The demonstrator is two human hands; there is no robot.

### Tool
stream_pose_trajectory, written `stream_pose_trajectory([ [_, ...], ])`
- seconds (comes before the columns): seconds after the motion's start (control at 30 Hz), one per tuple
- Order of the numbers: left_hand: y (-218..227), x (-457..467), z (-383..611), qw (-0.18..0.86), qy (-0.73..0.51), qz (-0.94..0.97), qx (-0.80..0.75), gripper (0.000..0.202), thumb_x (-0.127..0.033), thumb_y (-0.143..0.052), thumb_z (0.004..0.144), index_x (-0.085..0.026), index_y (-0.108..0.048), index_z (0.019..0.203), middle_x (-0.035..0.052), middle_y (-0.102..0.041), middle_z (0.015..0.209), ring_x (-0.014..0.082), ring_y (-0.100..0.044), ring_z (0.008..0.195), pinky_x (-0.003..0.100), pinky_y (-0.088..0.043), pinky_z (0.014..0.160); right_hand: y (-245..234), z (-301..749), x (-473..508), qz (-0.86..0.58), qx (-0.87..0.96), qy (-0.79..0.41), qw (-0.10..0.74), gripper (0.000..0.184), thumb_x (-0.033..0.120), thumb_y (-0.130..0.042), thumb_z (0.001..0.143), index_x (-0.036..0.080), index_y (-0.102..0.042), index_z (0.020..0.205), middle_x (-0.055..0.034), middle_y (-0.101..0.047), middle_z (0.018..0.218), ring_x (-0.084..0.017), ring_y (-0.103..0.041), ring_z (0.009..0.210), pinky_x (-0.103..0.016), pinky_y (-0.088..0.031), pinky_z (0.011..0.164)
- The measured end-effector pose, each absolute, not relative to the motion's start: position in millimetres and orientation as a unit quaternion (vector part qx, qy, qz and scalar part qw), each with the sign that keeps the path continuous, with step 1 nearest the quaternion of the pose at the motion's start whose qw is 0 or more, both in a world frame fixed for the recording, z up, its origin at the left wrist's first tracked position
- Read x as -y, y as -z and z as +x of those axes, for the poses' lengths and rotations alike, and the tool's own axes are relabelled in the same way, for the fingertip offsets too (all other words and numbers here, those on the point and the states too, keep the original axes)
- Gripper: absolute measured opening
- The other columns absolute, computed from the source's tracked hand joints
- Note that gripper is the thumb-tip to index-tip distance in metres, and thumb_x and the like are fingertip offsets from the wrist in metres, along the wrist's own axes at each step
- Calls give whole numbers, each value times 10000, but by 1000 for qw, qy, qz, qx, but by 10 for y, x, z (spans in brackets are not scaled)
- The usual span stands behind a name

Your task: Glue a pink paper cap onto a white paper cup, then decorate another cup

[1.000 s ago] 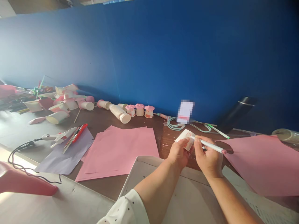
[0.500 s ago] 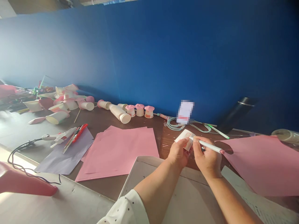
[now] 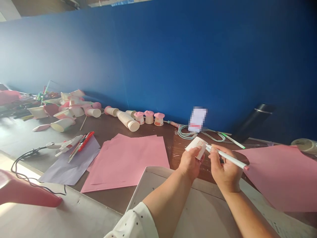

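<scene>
My left hand [image 3: 190, 163] pinches a small white paper cup [image 3: 197, 146] with a pink marking on its side, held above the brown table. My right hand [image 3: 225, 168] grips a white marker pen [image 3: 228, 157] with a pink end cap. The pen's tip sits just off the cup's right edge. Both hands hover over the far rim of a white cardboard box [image 3: 158, 178] in front of me.
Pink paper sheets [image 3: 128, 158] lie left of the hands, another pink sheet [image 3: 279, 172] to the right. A glue gun [image 3: 64, 144], red scissors [image 3: 83, 140], grey paper [image 3: 71, 162], stacked paper cups [image 3: 126, 119], three pink-topped cups [image 3: 149, 117], a coiled cable [image 3: 186, 133] and a black flask [image 3: 252, 121] line the blue wall.
My right hand has drawn the pen slightly to the right, off the cup's face. My left hand still holds the cup in the same place.
</scene>
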State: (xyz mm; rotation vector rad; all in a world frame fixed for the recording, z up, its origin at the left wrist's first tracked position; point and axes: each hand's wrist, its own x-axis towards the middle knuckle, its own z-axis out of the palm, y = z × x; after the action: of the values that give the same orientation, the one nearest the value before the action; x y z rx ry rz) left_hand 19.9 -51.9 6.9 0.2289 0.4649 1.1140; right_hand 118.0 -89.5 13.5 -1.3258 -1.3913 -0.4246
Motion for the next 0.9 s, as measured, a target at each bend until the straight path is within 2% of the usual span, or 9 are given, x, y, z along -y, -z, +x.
stream_pose_trajectory([
  [0.5, -68, 543, 211, 803, -525, 178, -222, 354, -287, -872, 574, -150, -709, 856, 67, -716, 893, 212, -659, 914, 303, -466, 833, -185, 1130, 901, -521, 632, 226, 528, 176, 314, -594, 973, 177, -704, 985, -100, -777, 905, -214, -745, 817, -316, -586, 737],
  [0.9, -91, 561, 215, 802, -523, 178, -228, 321, -274, -872, 561, -142, -690, 790, 59, -693, 820, 191, -639, 830, 283, -456, 778, -179, 1123, 893, -527, 634, 221, 520, 193, 329, -578, 981, 186, -708, 971, -100, -783, 919, -221, -748, 841, -337, -590, 768],
])
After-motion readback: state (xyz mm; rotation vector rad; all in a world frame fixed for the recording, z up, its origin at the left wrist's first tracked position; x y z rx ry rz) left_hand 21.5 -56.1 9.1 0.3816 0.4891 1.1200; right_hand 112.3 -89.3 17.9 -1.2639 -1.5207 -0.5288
